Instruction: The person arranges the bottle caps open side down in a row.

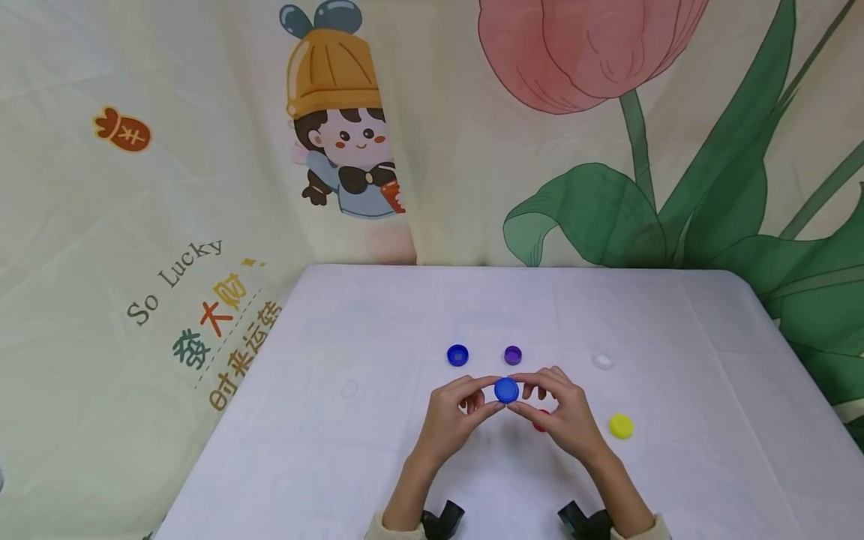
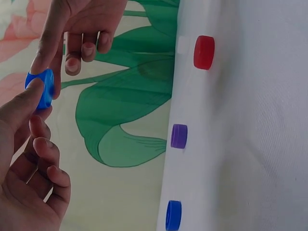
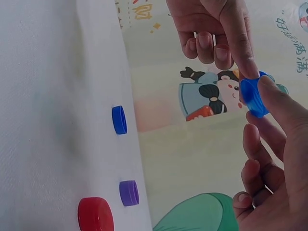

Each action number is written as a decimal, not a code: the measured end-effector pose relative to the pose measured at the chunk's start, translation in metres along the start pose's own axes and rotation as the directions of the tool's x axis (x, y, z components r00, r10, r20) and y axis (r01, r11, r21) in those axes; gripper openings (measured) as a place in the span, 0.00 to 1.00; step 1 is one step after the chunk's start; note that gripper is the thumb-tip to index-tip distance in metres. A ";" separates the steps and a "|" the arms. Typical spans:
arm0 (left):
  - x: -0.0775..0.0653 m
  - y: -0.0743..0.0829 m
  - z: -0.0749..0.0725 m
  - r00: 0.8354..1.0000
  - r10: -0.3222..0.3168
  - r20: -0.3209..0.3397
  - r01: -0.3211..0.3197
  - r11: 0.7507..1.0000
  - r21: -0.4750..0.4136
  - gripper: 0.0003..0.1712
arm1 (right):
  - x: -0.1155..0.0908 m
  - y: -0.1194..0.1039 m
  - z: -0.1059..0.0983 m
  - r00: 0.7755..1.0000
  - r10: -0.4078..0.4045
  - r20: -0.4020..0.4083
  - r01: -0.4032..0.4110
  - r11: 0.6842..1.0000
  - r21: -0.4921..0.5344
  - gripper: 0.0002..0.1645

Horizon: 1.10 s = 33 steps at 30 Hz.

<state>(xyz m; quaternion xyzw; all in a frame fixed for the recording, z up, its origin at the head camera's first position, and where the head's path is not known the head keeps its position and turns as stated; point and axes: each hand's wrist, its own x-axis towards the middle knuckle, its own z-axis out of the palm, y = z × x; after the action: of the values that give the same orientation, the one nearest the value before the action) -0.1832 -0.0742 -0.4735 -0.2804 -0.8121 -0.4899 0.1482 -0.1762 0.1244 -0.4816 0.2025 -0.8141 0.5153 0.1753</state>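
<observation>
Between my two hands, raised over the table, is a blue bottle cap (image 1: pixel 506 390), its flat top facing the head camera. My left hand (image 1: pixel 452 416) pinches its left side between thumb and forefinger. From the other side my right hand (image 1: pixel 556 409) pinches it the same way. Both hands' other fingers are loosely bent. In the right wrist view the hollow underside of the held blue cap (image 3: pixel 253 96) shows. A red cap (image 2: pixel 204 52) lies on the table below the right hand, which partly hides it in the head view.
Beyond the hands lie a dark blue cap (image 1: pixel 457 355) and a purple cap (image 1: pixel 513 355), open side up. To the right are a yellow cap (image 1: pixel 621 426) and a whitish clear cap (image 1: pixel 603 361). The white table (image 1: pixel 337 337) ends at a printed cloth backdrop (image 1: pixel 445 150).
</observation>
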 end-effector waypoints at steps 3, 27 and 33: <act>-0.002 -0.003 -0.003 1.000 -0.014 -0.011 0.014 1.000 0.015 0.18 | 0.002 0.001 0.005 1.000 -0.006 0.004 0.006 1.000 0.001 0.24; -0.024 -0.053 -0.031 0.970 -0.218 0.105 0.178 0.936 0.302 0.15 | -0.006 0.018 0.082 0.988 0.120 0.099 -0.100 0.978 -0.182 0.21; -0.029 -0.063 -0.030 0.944 -0.285 0.167 0.214 0.912 0.350 0.15 | -0.010 0.024 0.090 0.968 0.200 0.155 -0.167 0.965 -0.203 0.18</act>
<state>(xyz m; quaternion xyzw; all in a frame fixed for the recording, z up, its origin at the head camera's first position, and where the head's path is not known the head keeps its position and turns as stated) -0.1993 -0.1324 -0.5194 -0.1964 -0.9224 -0.3300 0.0402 -0.1863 0.0532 -0.5417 0.1527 -0.8866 0.4303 0.0735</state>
